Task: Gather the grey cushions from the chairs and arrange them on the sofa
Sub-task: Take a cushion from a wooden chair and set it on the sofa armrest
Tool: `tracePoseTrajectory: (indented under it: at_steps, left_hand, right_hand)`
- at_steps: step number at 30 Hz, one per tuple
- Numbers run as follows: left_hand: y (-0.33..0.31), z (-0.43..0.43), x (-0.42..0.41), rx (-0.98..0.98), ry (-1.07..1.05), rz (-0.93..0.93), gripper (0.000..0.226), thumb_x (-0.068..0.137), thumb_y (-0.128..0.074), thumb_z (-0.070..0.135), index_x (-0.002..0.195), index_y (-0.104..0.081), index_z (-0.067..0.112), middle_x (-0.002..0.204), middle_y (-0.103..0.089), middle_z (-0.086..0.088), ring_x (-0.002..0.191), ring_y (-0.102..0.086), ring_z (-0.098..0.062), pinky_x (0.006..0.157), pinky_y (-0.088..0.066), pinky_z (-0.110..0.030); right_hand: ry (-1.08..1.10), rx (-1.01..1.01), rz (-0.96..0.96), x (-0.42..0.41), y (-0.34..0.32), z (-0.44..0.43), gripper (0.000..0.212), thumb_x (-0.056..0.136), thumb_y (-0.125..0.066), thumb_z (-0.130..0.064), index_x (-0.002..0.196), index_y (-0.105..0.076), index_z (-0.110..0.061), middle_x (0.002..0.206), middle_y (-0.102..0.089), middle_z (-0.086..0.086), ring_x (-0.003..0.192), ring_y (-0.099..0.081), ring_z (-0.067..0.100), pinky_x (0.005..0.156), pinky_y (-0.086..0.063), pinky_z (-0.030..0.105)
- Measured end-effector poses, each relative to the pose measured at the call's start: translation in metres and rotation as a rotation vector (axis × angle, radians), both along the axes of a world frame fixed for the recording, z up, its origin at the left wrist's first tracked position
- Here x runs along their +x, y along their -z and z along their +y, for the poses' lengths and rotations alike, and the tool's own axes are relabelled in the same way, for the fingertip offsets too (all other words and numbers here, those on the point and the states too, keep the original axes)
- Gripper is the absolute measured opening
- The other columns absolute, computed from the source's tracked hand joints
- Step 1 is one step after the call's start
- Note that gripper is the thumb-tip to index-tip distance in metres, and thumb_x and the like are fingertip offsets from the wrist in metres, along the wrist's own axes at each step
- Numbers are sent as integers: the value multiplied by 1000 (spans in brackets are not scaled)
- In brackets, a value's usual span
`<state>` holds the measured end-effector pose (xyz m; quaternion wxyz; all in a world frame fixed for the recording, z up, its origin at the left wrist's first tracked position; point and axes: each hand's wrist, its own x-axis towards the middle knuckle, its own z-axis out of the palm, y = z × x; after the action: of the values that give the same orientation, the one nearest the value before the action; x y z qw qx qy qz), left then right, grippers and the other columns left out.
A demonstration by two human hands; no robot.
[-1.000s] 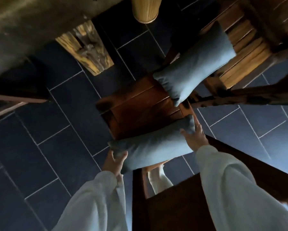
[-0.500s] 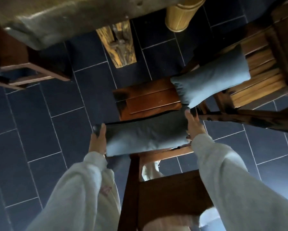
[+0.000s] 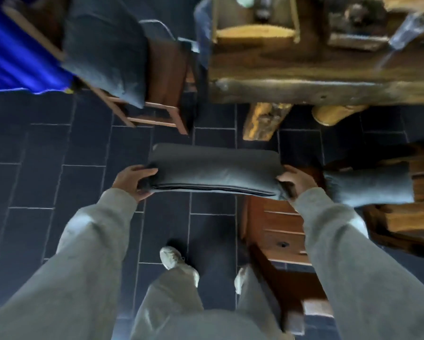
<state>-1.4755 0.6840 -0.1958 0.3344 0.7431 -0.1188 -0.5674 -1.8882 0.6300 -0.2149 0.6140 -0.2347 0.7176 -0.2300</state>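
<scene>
Grey cushion (image 3: 214,171), now lifted clear of its chair (image 3: 277,231): our left hand (image 3: 132,181) and right hand (image 3: 295,184) clasp its ends; sofa next.

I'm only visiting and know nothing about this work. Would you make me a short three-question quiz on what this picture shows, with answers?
1. True or false: the held cushion is gripped by one hand only.
2. Besides that one, how many grey cushions rest on chairs?
3. What lies directly under the held cushion? A) a chair seat B) the tiled floor C) the wooden table

Key
1. False: the left hand and the right hand each grip one end.
2. Two: the left chair cushion and the right chair cushion.
3. B
</scene>
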Motion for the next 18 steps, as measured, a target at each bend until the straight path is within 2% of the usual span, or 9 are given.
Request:
tracePoseTrajectory:
  at_steps: [3,4,6,9,11,13,15,16,18]
  left_hand:
    - [-45,22,87,-132,-103,6,21,90,-75,19,109,-68,21,103,-69,-5,84,-68,-20,55,-60,-30]
    - [-60,30,113,-167,-155,3,19,89,-77,21,106,-71,19,103,-71,-6,82,-71,-20,59,-61,-31]
    - [-90,50,164,-191,-207,-47,17,83,-83,30,95,-77,21,100,-73,-5,81,-72,-20,71,-60,-35]
    - [-131,89,234,-199,-236,-151,46,60,-86,56,94,-73,29,103,-70,-4,96,-64,-25,84,-51,-44]
    - [-149,120,276,-213,-307,-252,50,58,-83,64,93,-68,32,108,-73,-2,105,-68,-28,94,-55,-44]
    - [-160,153,311,-263,-436,-325,39,71,-83,60,94,-68,31,103,-74,5,109,-69,-25,96,-54,-39]
    - [-167,185,342,-278,-550,-400,38,80,-79,58,105,-69,30,105,-73,9,111,-68,-22,97,-52,-35]
    - [-171,200,356,-277,-602,-431,46,80,-78,60,114,-67,30,111,-72,7,112,-67,-21,101,-51,-36]
    - [-179,227,381,-293,-694,-487,68,77,-78,63,131,-64,24,122,-71,3,117,-66,-20,106,-49,-38]
  right_hand:
    - [-235,-99,29,85,-39,-14,87,68,-72,11,149,-52,-15,121,-68,18,101,-69,35,88,-58,45]
    - [-300,-148,40,117,-51,-18,95,59,-72,7,149,-53,-17,120,-69,17,100,-69,34,84,-57,43]
    - [-364,-197,45,185,-78,-22,95,50,-68,-5,143,-60,-19,109,-72,13,97,-70,34,78,-58,40]
    - [-404,-275,-29,294,-122,-23,78,56,-78,-20,133,-67,-15,115,-74,12,108,-69,36,99,-56,53]
    - [-453,-351,-49,363,-143,-17,63,70,-86,-34,129,-67,-21,126,-71,6,117,-67,32,106,-52,52]
    - [-564,-426,-54,428,-163,-3,71,78,-83,-51,140,-60,-25,140,-63,1,130,-59,28,112,-47,46]
    - [-631,-486,-87,490,-178,11,73,79,-83,-55,142,-58,-29,131,-65,-10,124,-62,17,105,-46,22]
    - [-645,-512,-103,518,-185,17,65,79,-84,-52,136,-59,-32,119,-67,-17,113,-64,10,92,-43,8]
    - [-716,-579,-123,571,-197,32,60,81,-87,-42,133,-61,-27,116,-68,-13,104,-65,8,84,-40,6]
